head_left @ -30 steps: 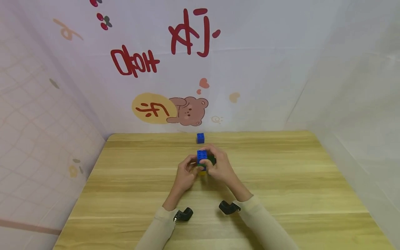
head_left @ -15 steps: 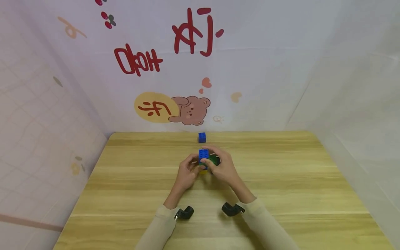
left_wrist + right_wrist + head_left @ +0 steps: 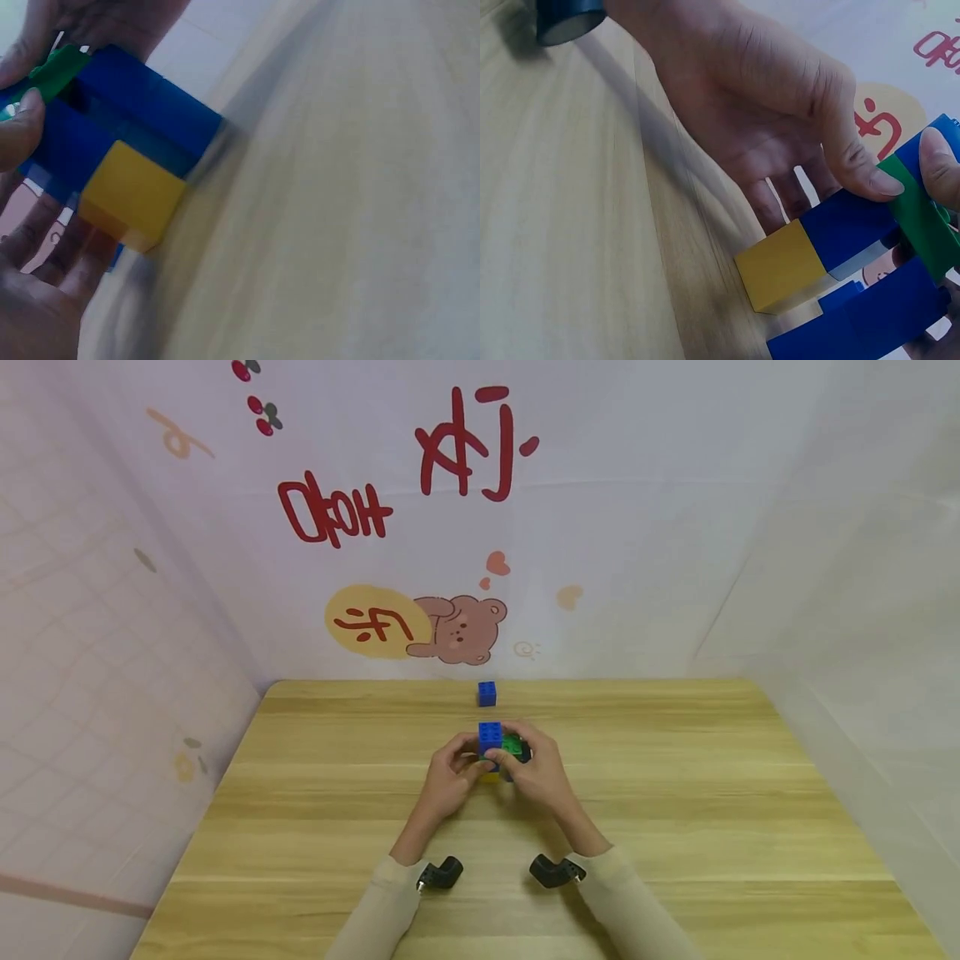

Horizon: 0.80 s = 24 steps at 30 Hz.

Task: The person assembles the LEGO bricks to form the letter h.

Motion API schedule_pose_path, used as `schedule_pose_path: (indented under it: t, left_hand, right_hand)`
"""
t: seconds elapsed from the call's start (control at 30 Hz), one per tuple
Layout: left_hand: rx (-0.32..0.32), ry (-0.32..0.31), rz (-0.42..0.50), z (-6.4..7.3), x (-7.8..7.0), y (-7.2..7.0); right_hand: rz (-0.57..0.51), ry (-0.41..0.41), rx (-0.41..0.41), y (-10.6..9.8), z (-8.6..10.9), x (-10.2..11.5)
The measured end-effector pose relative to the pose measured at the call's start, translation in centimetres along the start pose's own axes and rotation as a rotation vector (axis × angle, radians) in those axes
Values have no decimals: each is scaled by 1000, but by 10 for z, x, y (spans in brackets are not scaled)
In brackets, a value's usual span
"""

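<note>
Viewing left hand (image 3: 452,779) and right hand (image 3: 542,770) gripping a boxy, smooth-sided, studded blue-green-yellow plastic brick assembly (image 3: 491,737); I note streaky, pale wood-grain tabletop (image 3: 675,802).

Cream long sleeves (image 3: 381,906) each carry a bent black wrist device (image 3: 444,873).

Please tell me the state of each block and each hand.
Left hand: grips the stack
Right hand: grips the stack
Top blue block: on the green block, studs up
Green block: partly hidden
Middle blue block: partly hidden
Yellow block: lowest in the stack
Side blue column: beside the yellow block, apart
Far blue block: alone on the table, studs up
</note>
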<state>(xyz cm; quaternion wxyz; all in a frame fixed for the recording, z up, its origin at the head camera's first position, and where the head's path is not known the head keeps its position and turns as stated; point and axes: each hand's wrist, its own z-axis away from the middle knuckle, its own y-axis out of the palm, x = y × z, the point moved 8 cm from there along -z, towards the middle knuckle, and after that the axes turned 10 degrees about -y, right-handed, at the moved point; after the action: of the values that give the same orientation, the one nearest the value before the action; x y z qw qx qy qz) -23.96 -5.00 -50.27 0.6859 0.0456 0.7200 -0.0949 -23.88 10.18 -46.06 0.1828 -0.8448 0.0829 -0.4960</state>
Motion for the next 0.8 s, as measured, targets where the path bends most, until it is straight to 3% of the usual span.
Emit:
schedule_pose_path:
  t: [0.5,0.8]
  left_hand:
    - [129,-115,-121,-1,0,-15]
    - [52,-136,-203,-14,0,-30]
  right_hand:
    - [-14,-14,-25,-4,10,0]
    - [26,-3,-31,-11,13,-6]
